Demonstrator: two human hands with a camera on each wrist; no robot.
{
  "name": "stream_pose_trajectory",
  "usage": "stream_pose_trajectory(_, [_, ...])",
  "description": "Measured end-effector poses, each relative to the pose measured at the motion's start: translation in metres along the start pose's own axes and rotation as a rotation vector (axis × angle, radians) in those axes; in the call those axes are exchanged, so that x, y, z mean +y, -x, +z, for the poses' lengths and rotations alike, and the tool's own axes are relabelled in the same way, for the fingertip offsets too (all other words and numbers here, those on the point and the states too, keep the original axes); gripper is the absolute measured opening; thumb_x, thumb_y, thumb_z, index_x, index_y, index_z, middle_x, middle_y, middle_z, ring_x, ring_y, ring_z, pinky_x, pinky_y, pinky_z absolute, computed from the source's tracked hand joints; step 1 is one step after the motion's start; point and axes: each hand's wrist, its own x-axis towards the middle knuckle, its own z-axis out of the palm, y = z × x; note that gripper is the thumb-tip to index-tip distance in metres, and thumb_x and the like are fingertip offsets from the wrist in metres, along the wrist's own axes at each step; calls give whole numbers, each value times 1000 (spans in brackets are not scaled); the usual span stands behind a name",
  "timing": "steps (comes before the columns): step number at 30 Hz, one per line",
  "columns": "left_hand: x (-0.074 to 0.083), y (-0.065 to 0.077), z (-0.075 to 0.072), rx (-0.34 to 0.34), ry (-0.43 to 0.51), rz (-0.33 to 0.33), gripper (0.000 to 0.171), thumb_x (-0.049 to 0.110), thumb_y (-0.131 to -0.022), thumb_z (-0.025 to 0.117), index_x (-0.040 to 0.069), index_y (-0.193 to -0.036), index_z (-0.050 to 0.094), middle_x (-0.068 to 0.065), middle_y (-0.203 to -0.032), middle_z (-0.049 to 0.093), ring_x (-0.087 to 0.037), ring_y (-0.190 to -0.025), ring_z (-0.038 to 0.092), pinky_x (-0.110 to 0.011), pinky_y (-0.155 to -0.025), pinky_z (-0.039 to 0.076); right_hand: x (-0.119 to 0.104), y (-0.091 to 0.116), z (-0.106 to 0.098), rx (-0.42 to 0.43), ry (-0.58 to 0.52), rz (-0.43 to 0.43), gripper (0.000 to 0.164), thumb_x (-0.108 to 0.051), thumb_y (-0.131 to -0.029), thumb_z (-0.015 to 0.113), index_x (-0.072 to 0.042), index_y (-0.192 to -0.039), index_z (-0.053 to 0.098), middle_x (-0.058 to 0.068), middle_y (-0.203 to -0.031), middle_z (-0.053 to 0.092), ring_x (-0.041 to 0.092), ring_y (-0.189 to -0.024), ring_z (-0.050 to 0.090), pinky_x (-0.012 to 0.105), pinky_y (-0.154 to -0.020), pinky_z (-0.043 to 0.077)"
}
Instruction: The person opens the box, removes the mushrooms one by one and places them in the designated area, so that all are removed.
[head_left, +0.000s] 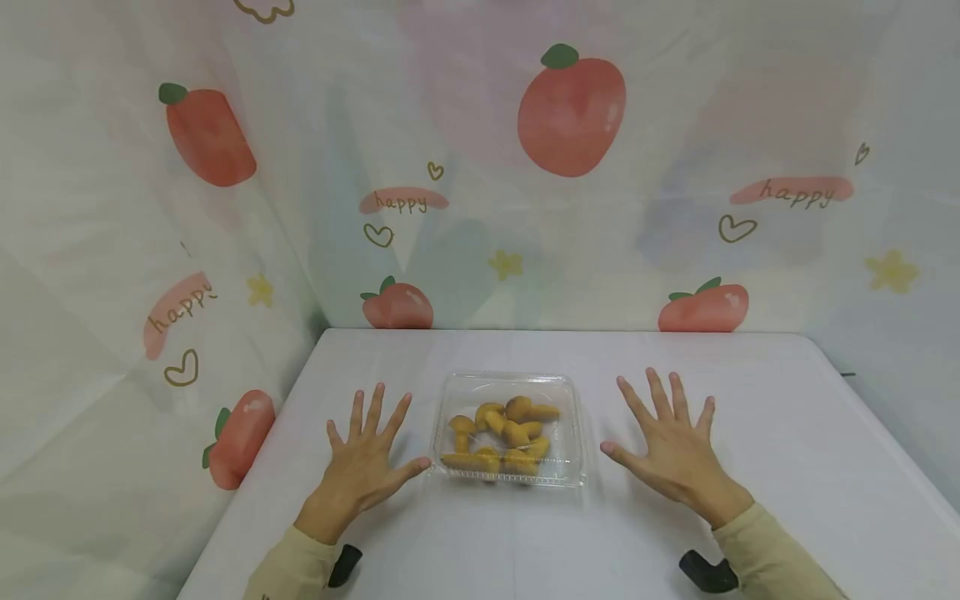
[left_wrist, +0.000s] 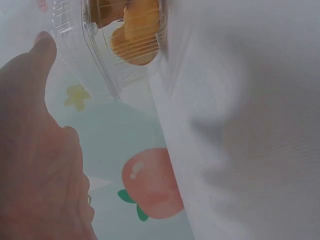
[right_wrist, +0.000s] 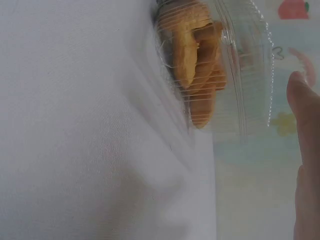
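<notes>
Backdrop, pale cloth, rising behind and to the left, printed with red fruits, "happy" labels, yellow stars and heart outlines. Tabletop, white-covered, rounded at the far corners. Box, clear plastic, ribbed walls and beaded edge, on the tabletop between the two hands. Right hand, raised, back upward, grip spread wide with fingers straight, thumb pointed at the box and apart from it. Left hand, likewise raised, grip spread wide with fingers straight, thumb tip just beside the box's near left corner; contact cannot be told. Sleeves, beige, one on each forearm, at the near edge of the head view. Fittings, black, one beside each sleeve. Mushrooms, several, yellow-brown, lying jumbled inside the box, one at the left with its cap toward the far side and stem toward the near.
</notes>
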Motion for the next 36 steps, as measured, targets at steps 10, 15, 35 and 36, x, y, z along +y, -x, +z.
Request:
stream_pose_trajectory(10, [-3, 7, 8, -24, 16, -4, 96, 75, -88, 55, 35, -163, 10, -9, -173, -6, -43, -158, -8, -85, -110, 5, -7, 6, 12, -16, -11, -15, 95, -70, -87, 58, -27, -163, 20, 25, -167, 14, 51, -155, 0, 85, -109, -2])
stream_pose_trajectory(15, [-5, 10, 13, -14, 16, 4, 96, 74, -88, 55, 35, -163, 11, -11, -173, 0, -43, -158, -4, -85, -110, 11, -9, 8, 17, -21, -33, -36, 93, -68, -88, 59, -27, -162, 22, 25, -167, 17, 51, -155, 4, 83, -110, 1])
stream_pose_trajectory(35, [0, 9, 27, -25, 276, 186, 94, 50, -97, 62, 22, -165, 5, -16, -171, 13, -44, -155, 20, -66, -119, 28, -24, 13, 27, -61, -293, -109, 84, -46, -92, 67, -17, -161, 28, 22, -165, 27, 50, -154, 12, 78, -114, 7])
stream_pose_trajectory(36, [1, 9, 27, -29, 282, 193, 94, 52, -97, 61, 21, -165, 4, -14, -171, 13, -41, -156, 19, -64, -120, 27, -25, 13, 28, -56, -313, -116, 84, -45, -92, 68, -17, -161, 29, 22, -164, 29, 51, -153, 14, 78, -113, 8])
